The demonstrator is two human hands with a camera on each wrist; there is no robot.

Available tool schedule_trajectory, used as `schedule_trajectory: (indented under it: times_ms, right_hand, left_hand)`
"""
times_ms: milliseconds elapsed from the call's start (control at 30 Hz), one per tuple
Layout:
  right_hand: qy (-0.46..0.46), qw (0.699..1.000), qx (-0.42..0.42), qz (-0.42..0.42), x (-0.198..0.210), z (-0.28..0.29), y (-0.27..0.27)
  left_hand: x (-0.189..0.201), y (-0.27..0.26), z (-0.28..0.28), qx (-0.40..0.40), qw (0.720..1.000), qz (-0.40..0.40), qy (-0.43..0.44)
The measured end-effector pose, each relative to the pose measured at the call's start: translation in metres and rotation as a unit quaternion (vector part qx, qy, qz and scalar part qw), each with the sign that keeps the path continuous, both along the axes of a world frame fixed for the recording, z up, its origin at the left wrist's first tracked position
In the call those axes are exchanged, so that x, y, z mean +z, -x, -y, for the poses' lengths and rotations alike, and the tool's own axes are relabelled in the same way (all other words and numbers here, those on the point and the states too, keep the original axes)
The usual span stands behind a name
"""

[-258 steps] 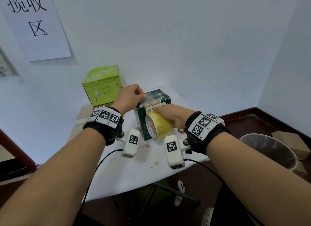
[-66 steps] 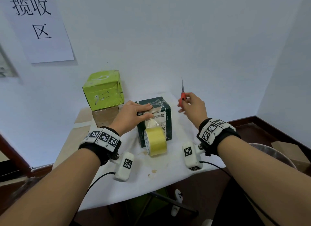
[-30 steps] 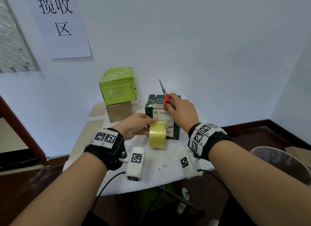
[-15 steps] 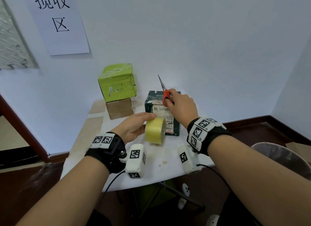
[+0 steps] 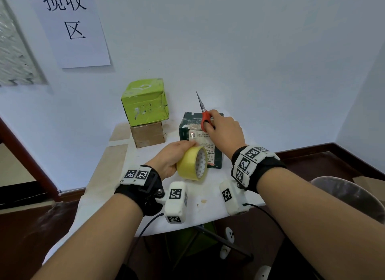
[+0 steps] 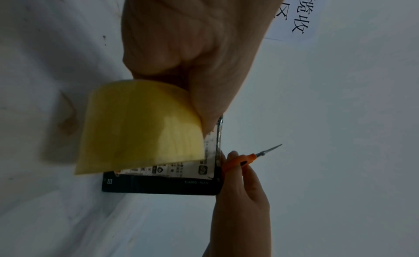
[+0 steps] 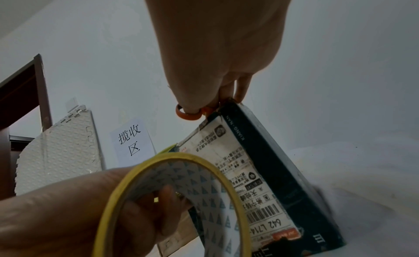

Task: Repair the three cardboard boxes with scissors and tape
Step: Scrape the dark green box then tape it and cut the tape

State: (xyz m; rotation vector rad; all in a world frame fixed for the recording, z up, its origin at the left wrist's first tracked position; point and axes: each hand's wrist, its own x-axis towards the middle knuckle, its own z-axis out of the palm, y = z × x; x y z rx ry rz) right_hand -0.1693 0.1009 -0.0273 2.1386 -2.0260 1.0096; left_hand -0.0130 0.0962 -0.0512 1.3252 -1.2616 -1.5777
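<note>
A dark green box (image 5: 216, 156) with a white shipping label (image 7: 244, 173) stands mid-table. My left hand (image 5: 173, 156) grips the yellow tape roll (image 5: 191, 163) just in front of the box, lifted off the table, with fingers inside its core (image 7: 167, 198). My right hand (image 5: 225, 129) rests on the box's top front edge and holds the orange-handled scissors (image 5: 205, 117), blades together and pointing up toward the wall. The tape roll (image 6: 140, 130) hides the lower part of the label. A lime green box (image 5: 145, 101) sits stacked on a brown cardboard box (image 5: 148, 135) at the back left.
The white table (image 5: 208, 198) stands against a pale wall with a paper sign (image 5: 71, 25). A lined waste bin (image 5: 350, 196) stands on the floor at the right. A door frame (image 5: 25, 156) runs down the left. Small scraps (image 5: 204, 201) lie near the table's front edge.
My left hand has taken the tape roll and lifted it off the table, tilting its open side toward me. My right hand brought the scissors from the right onto the dark green box.
</note>
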Motion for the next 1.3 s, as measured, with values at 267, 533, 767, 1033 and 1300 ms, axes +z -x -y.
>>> schedule_trajectory:
  times_ms: [267,533,767,1033,1300]
  right_hand:
    - [-0.046,0.996,0.045,0.064,0.01,0.002,0.008]
    - [-0.199,0.921,0.181,0.281,0.062,-0.009,0.026]
    - [-0.478,0.864,0.139,0.072,0.075,-0.023,0.032]
    - [-0.504,0.862,0.053,-0.028,0.081,-0.017,0.033]
    - [-0.501,0.861,0.085,-0.004,0.07,-0.01,0.019]
  left_hand:
    - [0.006,-0.006,0.004,-0.021,0.999,-0.023,-0.041]
    - [0.004,-0.005,0.006,-0.014,0.999,-0.027,-0.039]
    - [0.006,-0.005,0.004,-0.015,0.999,-0.022,-0.041]
    - [0.007,-0.006,0.004,-0.016,0.998,-0.019,-0.052]
    - [0.007,-0.008,0.004,-0.026,0.998,-0.008,-0.059]
